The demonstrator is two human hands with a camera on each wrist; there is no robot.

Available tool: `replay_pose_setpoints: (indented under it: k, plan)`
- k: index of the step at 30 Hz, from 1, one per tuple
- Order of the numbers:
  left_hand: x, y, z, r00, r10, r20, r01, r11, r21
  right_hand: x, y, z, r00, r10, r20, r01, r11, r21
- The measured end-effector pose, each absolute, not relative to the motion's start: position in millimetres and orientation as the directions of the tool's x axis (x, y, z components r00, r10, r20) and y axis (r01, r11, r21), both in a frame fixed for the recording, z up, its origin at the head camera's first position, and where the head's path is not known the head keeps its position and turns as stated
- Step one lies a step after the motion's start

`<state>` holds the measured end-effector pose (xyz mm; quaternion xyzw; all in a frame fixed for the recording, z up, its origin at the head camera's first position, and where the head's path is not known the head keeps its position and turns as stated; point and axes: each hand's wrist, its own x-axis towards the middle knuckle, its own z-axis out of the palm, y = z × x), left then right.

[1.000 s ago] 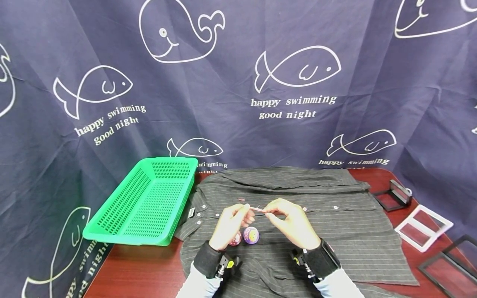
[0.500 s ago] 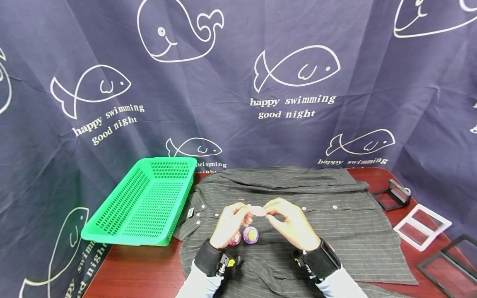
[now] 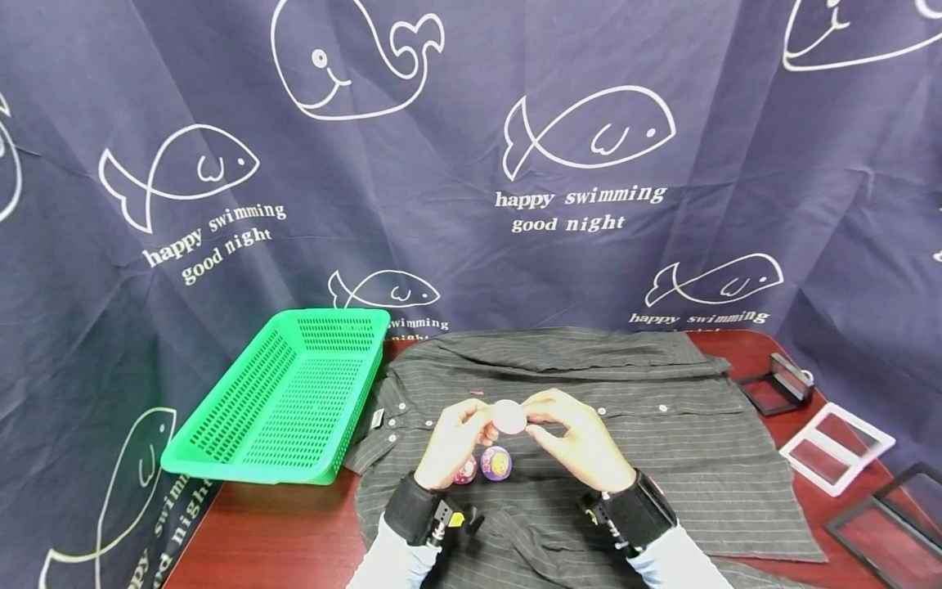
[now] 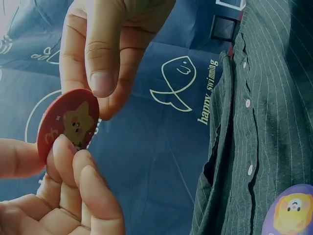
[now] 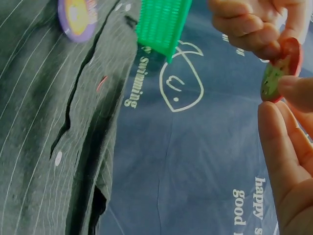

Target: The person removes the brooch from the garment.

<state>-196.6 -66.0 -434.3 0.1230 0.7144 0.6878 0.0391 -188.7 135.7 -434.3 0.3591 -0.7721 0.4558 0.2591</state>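
Note:
Between my two hands, above a dark striped shirt (image 3: 633, 458), is a round button badge (image 4: 80, 115) held by its edges. Toward the head camera it turns a pale, glaring disc, while its red face with a yellow star shows in the left wrist view. My left hand (image 3: 452, 442) pinches its left edge, and my right hand (image 3: 577, 438) pinches the right edge between thumb and fingers. On the shirt below lie a purple badge (image 3: 496, 464) with a yellow figure and a red badge (image 3: 465, 471), partly covered by my left hand.
A green plastic basket (image 3: 334, 442) stands at the left of the red-brown table (image 3: 272, 540). Along the right edge lie a white frame (image 3: 836, 449), a black frame (image 3: 894, 523) and a dark stand-like frame (image 3: 776, 388). A fish-print curtain (image 3: 456, 164) hangs behind.
The badge has tilted from nearly edge-on to face the head camera, so its pale round side now shows fully. Both hands keep hold of it in almost the same place.

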Motion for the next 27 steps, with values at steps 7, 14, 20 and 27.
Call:
replay_pose_setpoints:
  k: [7,14,20,27]
  plan:
    - [-192.6,-67.4,-429.6,-0.952,0.233,0.197,0.220,0.081,0.972,-188.8,138.8,-428.7,-0.722,-0.257,0.642,-0.691,0.242,-0.681]
    - [-190.2,-69.8,-425.4,-0.936,0.246,0.253,0.296,0.157,0.942,-189.5,140.2,-416.8,-0.773,-0.201,0.601,-0.634,0.250,-0.732]
    - [-189.4,-72.0,-424.0,-0.913,0.261,0.315,0.369,0.194,0.909,-187.8,139.0,-407.4,-0.804,-0.196,0.562,-0.594,0.227,-0.772]
    - [-189.6,-71.1,-424.5,-0.905,0.261,0.334,0.393,0.219,0.893,-188.5,132.9,-405.2,-0.863,-0.231,0.449,-0.495,0.204,-0.845]
